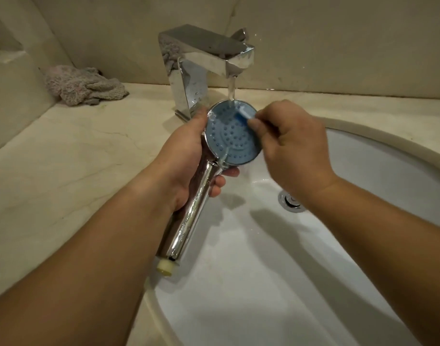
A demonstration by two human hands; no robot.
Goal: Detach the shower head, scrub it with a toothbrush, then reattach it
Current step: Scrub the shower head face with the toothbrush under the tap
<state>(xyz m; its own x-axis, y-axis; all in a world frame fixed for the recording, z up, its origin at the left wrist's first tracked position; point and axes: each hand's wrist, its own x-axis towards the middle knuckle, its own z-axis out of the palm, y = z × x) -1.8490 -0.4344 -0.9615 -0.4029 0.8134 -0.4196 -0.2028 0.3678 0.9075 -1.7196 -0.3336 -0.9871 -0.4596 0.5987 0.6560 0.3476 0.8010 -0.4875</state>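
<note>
Shower head (232,136) held over sink (363,156), under faucet (204,58); cloth (84,86) on counter (64,151), left of faucet.

The right hand (292,151) hides the toothbrush (244,115) handle, and its blurred bristles perhaps touch the faceplate.

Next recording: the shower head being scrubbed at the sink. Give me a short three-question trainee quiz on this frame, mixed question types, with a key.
1. True or false: the tap is off.
2. Which hand grips the shower head? A) left hand B) right hand C) neither
3. Fill in: the crumpled cloth lies on the ____, left of the tap.

Key:
1. False: water pours onto the head's blue face.
2. A; the right hand holds the toothbrush.
3. Counter.
</note>
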